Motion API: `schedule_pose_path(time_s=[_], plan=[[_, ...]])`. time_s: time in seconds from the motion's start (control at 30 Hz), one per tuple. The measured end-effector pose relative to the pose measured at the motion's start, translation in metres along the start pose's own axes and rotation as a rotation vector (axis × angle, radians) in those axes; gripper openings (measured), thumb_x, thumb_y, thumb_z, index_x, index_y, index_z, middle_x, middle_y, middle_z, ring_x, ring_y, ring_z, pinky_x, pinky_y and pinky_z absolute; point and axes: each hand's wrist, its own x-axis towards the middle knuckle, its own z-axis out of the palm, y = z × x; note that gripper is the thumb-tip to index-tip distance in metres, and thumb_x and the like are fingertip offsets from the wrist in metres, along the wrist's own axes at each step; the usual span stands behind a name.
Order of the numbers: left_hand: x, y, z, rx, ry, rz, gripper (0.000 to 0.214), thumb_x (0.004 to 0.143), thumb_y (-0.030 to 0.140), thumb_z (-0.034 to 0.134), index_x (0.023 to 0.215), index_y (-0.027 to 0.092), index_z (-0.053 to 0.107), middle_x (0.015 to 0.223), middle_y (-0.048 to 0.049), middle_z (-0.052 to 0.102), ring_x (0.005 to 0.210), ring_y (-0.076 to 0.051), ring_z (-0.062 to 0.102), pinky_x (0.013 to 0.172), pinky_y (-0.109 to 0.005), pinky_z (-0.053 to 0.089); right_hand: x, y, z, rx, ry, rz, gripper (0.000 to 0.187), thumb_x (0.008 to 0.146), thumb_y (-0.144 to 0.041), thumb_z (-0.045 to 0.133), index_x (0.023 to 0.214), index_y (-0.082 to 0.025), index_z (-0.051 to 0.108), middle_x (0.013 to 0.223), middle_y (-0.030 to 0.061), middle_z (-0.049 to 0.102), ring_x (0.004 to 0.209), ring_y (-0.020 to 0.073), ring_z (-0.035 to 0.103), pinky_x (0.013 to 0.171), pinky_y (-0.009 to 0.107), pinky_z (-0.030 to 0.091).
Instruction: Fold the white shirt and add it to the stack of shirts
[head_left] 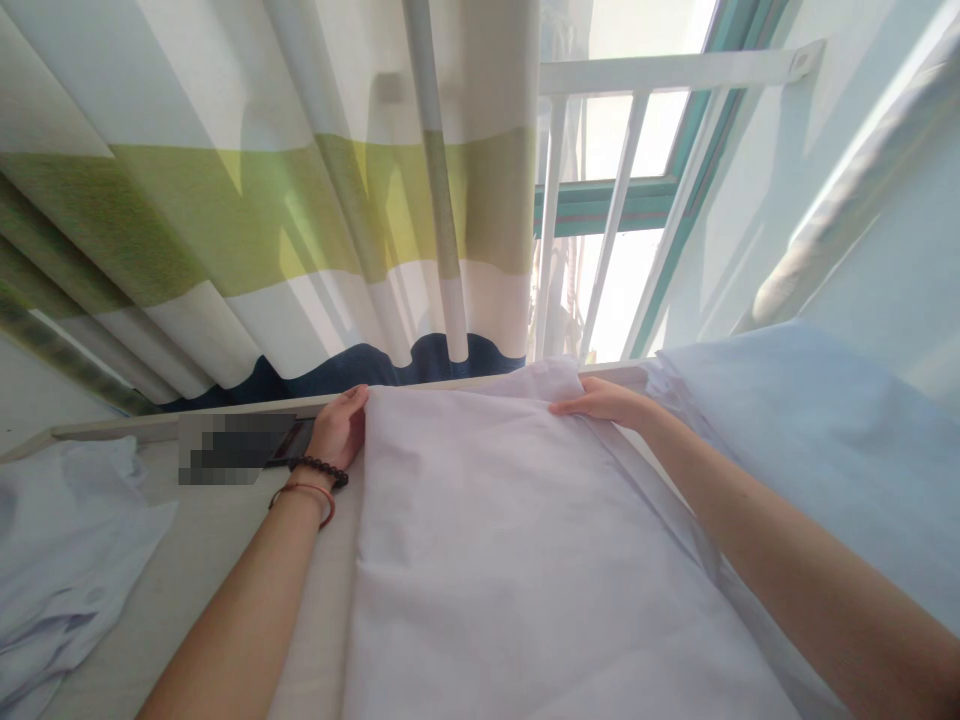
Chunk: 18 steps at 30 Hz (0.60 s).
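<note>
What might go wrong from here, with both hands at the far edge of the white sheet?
1. The left hand is close beside a dark flat object; tugging the white sheet might knock it.
2. The right hand lies near the blue cloth, which seems to lie against the sheet's side; a pull may drag it along.
3. The sheet's far edge sits at the ledge by the curtain; it could slip over.
</note>
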Motion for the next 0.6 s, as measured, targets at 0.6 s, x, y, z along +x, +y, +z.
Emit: schedule_pose_path(time_s=[0.6], plan=[[-0.013, 0.004, 0.008, -0.037, 0.115, -0.013, 0.023, 0.072, 0.012, 0.065, 0.094, 0.018, 0.065, 0.073, 0.0018, 0.067, 0.062, -0.011, 0.060, 0.056, -0.020, 0.049, -0.006, 0.001, 0.001, 0.052, 0.018, -0.021, 0.039, 0.059, -0.034, 0.085, 0.093, -0.017, 0.074, 0.099, 0.0080, 0.074, 0.093, 0.0285, 0.068, 0.079, 0.038, 0.058]])
